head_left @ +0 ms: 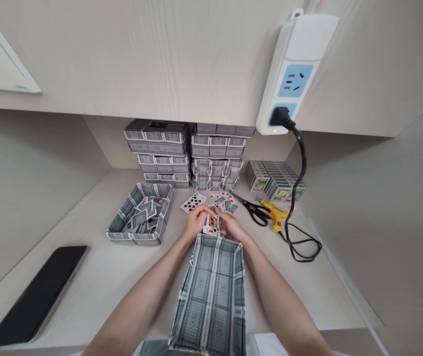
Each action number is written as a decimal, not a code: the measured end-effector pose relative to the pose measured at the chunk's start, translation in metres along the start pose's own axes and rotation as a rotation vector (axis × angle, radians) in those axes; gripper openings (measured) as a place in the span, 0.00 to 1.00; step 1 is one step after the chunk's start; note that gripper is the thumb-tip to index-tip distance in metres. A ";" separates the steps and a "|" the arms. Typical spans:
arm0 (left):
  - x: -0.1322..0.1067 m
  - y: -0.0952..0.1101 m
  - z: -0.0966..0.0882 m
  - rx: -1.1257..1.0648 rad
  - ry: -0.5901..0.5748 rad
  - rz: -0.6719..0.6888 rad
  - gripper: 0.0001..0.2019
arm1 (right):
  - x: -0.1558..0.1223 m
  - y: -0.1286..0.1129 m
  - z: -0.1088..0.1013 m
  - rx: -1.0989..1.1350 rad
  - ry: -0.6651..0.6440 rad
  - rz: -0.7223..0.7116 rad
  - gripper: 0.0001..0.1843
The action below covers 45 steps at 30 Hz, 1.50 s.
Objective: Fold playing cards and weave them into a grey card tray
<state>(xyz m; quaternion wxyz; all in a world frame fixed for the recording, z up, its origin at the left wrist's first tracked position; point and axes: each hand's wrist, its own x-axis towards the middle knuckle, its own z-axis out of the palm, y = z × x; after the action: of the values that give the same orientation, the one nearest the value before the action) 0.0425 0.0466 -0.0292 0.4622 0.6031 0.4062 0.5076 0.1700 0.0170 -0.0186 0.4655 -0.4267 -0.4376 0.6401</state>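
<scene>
Between my two hands a playing card (pixel 211 225) with a court figure faces up, just beyond the near box. My left hand (pixel 196 220) curls its fingers around the card's left and top edge. From the other side my right hand (pixel 232 226) grips the right edge, its fingertips partly hidden. Close in front of me lies a long open box (pixel 213 291) made of patterned grey cards, between my forearms. Loose playing cards (pixel 193 202) are spread on the desk just past my hands, some face up.
A card-made box (pixel 133 241) with loose cards stands left. Stacked boxes (pixel 164 148) line the back beside packs of cards (pixel 276 180). Scissors (pixel 258 212), a yellow glue gun (pixel 275 213) and a black cable (pixel 300 158) from a power strip (pixel 293 64) are right. A black phone-like slab (pixel 38 294) lies left.
</scene>
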 end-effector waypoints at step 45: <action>0.008 -0.008 0.000 0.449 -0.218 0.092 0.18 | 0.012 0.022 -0.019 -0.367 -0.065 -0.202 0.11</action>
<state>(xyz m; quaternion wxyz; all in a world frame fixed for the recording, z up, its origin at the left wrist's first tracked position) 0.0438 0.0563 -0.0348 0.3342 0.7595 0.4287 0.3572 0.1804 0.0276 -0.0462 0.4273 -0.4374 -0.6022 0.5132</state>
